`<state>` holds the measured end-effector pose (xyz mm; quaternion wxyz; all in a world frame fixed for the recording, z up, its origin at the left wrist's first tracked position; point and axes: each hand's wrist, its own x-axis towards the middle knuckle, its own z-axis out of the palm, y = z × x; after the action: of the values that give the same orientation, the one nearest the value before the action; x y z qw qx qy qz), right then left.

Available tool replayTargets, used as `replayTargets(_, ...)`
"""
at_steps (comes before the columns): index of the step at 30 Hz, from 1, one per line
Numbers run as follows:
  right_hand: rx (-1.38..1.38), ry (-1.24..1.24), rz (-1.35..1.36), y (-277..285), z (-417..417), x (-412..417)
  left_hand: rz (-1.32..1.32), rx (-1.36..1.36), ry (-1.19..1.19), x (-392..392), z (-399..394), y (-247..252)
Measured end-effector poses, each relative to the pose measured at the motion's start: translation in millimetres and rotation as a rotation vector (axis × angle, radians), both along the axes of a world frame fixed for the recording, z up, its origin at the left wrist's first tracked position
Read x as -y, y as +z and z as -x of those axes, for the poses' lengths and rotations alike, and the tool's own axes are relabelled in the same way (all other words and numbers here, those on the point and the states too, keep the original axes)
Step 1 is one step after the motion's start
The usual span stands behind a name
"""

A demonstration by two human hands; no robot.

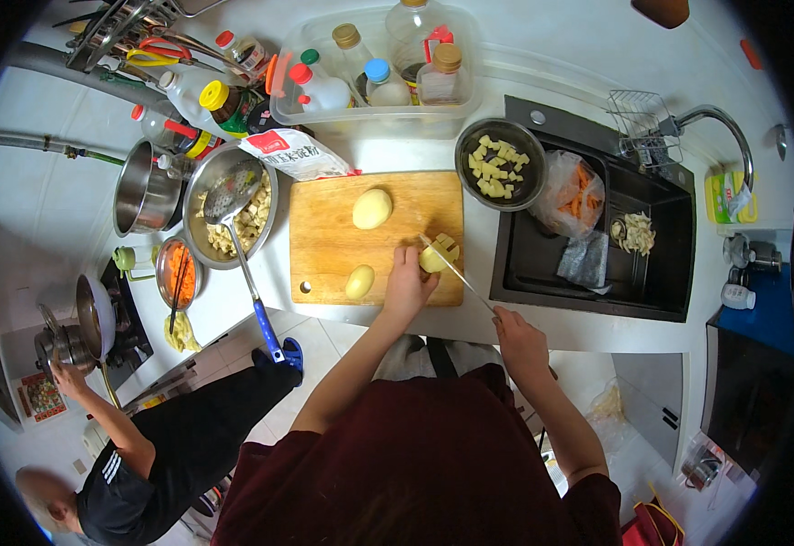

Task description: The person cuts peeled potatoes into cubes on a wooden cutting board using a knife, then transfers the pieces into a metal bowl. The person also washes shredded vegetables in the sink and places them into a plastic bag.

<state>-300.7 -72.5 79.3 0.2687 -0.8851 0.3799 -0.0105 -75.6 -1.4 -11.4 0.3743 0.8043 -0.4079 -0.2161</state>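
My left hand steadies a peeled potato at the right side of a wooden cutting board. The potato is partly cut, with several chunks along its far right side. In my right hand is the handle of a kitchen knife, its blade slanting up and left across the potato. Two more peeled potatoes lie on the board, a larger one near the far edge and a smaller one near the front. A dark metal bowl with potato cubes stands beyond the board's right corner.
Right of the board is a black sink with a bag of carrot peels and pale peelings. At left stand a steel bowl with a skimmer and a bowl of diced carrot. Another person stands by the stove.
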Motion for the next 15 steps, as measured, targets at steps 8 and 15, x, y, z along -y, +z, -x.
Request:
replayTargets(8, -0.007, -0.005, 0.014, 4.3, -3.2, -5.3, -0.037, -0.058, -0.009, 0.9, -2.4, -6.6)
replayTargets(15, -0.010, -0.015, -0.004, 3.6, -2.1, -4.4, -0.048, -0.124, -0.005, 2.6, -2.5, 0.3)
